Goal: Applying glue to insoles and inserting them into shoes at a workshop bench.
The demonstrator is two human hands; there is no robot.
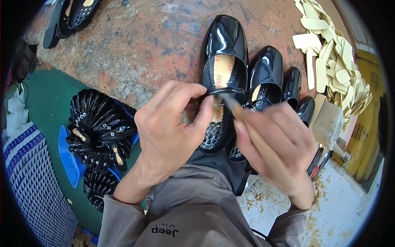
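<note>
Glossy black shoe [224, 61] on stained workbench [144, 41], heel toward me. My left hand [170, 123] pinches its heel edge; my right hand [275, 144] grips a brush [232, 105] at the insole. More black shoes [267, 74] line up just right; tan insole pieces [333, 57] beyond.

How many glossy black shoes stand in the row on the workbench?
4: the big shoe under the left hand, a second shoe, a third shoe, a fourth shoe. The right hand may hide more.
</note>
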